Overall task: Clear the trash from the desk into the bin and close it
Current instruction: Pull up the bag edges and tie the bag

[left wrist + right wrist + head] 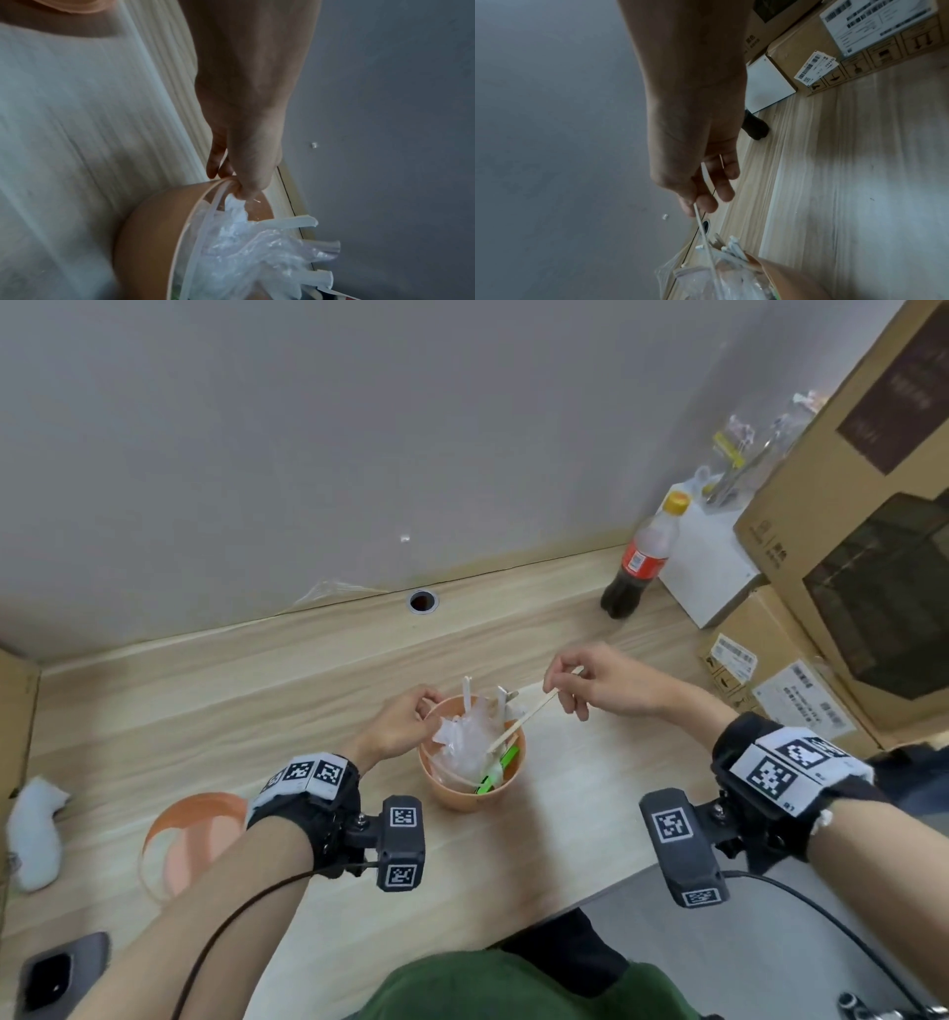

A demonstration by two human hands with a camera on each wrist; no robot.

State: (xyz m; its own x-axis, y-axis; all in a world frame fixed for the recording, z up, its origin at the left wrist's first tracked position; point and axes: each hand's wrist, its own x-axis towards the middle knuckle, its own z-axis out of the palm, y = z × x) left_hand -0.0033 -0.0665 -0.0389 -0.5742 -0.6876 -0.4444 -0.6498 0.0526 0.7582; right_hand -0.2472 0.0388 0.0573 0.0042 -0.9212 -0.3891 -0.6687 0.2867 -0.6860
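A pale wood desk (287, 690) meets a grey wall (308, 428). Cardboard boxes (847, 531) stack at 2 o'clock, a cola bottle (639, 557) beside them. At centre stands the orange bin (470, 793), stuffed with plastic wrap (462, 742); its lid (192, 839) lies flat at 8 o'clock. The left hand (398, 731) pinches the bin's rim at 10 o'clock. The right hand (606, 683), raised at 1 o'clock, pinches a thin stick (521, 719) slanting into the bin.

Bin (470, 788) mid-desk (513, 855), trash (464, 737) inside; lid (192, 839) left of bin; bottle (637, 562) and boxes (801, 629) behind, right.
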